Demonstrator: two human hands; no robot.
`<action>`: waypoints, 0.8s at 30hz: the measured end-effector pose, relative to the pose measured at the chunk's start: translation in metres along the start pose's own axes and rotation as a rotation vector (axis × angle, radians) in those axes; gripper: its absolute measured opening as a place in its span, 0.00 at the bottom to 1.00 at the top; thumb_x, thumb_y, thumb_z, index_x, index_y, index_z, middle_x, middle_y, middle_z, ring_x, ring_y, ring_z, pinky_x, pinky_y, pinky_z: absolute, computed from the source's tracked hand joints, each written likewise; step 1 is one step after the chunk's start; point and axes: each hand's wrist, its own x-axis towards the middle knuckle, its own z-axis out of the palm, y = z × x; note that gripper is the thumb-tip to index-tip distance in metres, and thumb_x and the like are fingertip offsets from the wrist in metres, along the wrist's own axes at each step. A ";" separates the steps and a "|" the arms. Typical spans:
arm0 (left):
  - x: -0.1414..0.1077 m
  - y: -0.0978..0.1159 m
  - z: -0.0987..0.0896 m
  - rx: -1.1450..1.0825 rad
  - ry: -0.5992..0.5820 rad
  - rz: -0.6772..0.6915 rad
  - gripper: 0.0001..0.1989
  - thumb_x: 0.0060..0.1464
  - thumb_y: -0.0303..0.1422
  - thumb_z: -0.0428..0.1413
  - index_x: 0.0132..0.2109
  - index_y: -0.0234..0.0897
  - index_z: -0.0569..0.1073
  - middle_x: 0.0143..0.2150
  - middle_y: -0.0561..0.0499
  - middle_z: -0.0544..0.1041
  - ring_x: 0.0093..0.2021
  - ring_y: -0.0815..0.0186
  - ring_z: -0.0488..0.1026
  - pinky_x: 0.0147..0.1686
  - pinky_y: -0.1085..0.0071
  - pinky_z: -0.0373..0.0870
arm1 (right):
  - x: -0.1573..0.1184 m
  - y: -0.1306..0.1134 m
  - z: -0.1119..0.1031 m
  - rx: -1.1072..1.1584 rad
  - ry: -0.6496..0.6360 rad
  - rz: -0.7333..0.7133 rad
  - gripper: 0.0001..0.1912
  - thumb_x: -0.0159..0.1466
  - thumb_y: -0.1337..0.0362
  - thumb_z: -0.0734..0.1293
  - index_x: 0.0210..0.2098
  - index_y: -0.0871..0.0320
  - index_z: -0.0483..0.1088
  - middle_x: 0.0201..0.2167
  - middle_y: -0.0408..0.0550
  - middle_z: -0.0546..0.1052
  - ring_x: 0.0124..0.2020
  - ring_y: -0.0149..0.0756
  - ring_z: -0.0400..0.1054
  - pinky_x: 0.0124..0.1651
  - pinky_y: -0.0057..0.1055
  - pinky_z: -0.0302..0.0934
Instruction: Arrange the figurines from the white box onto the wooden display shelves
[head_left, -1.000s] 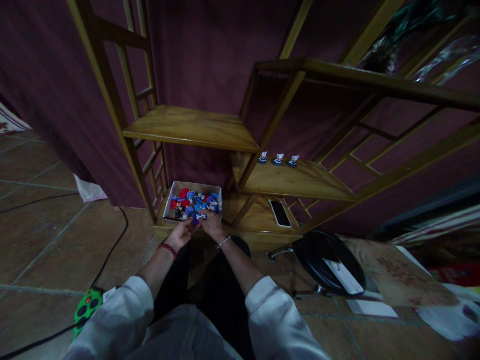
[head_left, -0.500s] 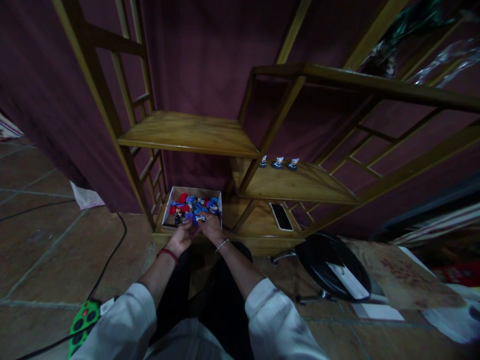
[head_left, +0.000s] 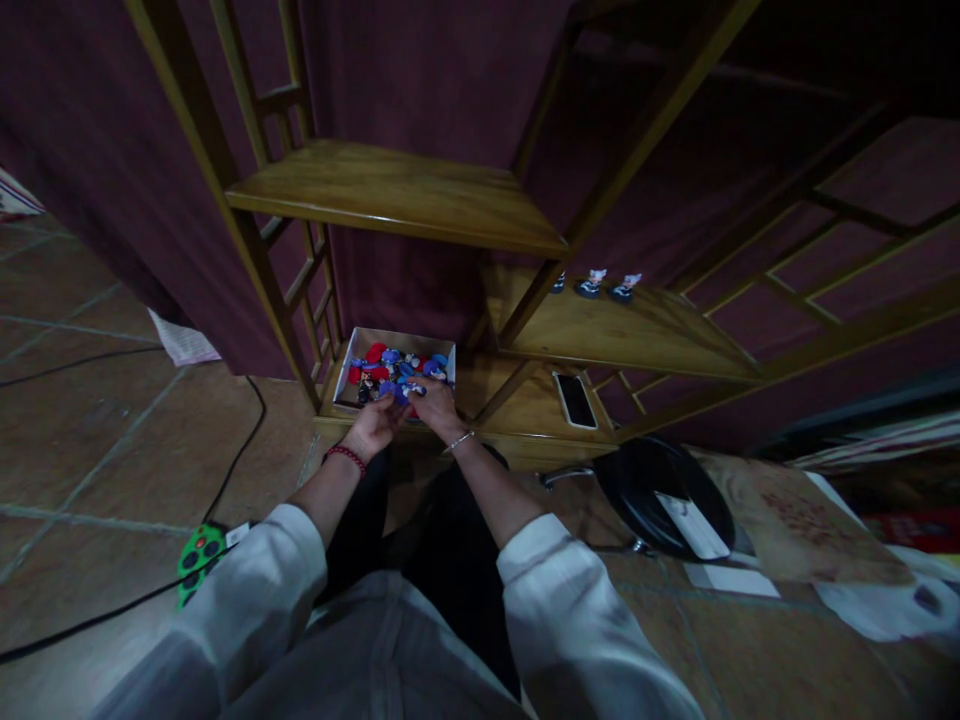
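Note:
A white box [head_left: 345, 372] on the bottom shelf holds several small figurines with red, blue and purple parts. At its front edge my left hand [head_left: 376, 424] and my right hand [head_left: 435, 408] are close together, both closed around a small figurine [head_left: 410, 392] with a purple-blue base. A red bead bracelet is on my left wrist and a silver one on my right. Three small figurines [head_left: 591, 284] on dark bases stand in a row on the middle shelf, the leftmost partly hidden by a post.
A phone [head_left: 576, 401] lies on the bottom shelf [head_left: 517, 400]. A black round stool [head_left: 664, 495] stands at the right with a white item on it. A green power strip [head_left: 201, 562] with black cables lies on the floor at the left.
The camera view has shifted, so the shelves and box appear higher in the picture. Both hands still hold the figurine at the box's front edge.

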 end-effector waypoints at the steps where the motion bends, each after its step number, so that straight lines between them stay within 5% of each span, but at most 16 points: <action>1: 0.000 0.000 0.000 0.000 -0.006 0.001 0.08 0.50 0.20 0.49 0.29 0.35 0.69 0.29 0.50 0.74 0.33 0.68 0.73 0.44 0.66 0.69 | 0.000 -0.001 0.000 -0.001 -0.002 0.000 0.16 0.56 0.68 0.62 0.44 0.55 0.71 0.44 0.44 0.75 0.45 0.31 0.68 0.51 0.27 0.59; 15: -0.006 0.002 0.004 -0.013 0.031 0.007 0.10 0.48 0.17 0.48 0.27 0.34 0.69 0.27 0.51 0.73 0.31 0.68 0.72 0.45 0.64 0.68 | -0.001 -0.001 0.005 -0.120 0.003 -0.090 0.13 0.58 0.68 0.62 0.43 0.58 0.68 0.41 0.48 0.73 0.42 0.34 0.67 0.47 0.30 0.59; 24: -0.006 0.003 0.004 0.021 0.098 -0.009 0.11 0.46 0.16 0.46 0.31 0.34 0.68 0.26 0.51 0.73 0.31 0.67 0.73 0.44 0.65 0.69 | 0.002 -0.015 -0.005 -0.284 -0.108 -0.207 0.13 0.58 0.73 0.60 0.41 0.60 0.70 0.44 0.52 0.72 0.44 0.35 0.66 0.47 0.28 0.59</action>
